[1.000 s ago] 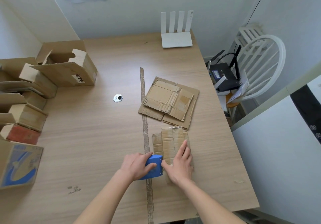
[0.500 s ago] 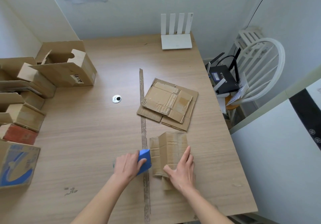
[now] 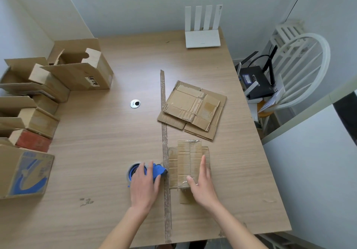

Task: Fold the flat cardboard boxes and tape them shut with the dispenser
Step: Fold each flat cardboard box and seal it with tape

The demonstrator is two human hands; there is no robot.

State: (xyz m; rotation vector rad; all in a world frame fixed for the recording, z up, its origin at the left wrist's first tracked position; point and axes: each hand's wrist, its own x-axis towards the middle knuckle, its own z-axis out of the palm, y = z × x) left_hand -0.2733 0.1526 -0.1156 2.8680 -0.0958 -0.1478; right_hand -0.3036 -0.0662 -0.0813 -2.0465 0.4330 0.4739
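The blue tape dispenser (image 3: 154,171) has slid left off the small cardboard box (image 3: 188,163), left hand (image 3: 144,186) curled round it, while the right hand (image 3: 202,183) presses flat to keep the box still.

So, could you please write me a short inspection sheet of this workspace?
Surface: wooden table, worn strip down its middle.
Job's things: blue tape dispenser; small cardboard box; flat cardboard stack.
Clutter: folded boxes along left edge; white router.
Hands: left hand on dispenser; right hand flat on box.
Cables: black cable by dark router.
Surroundings: white chair, walls.
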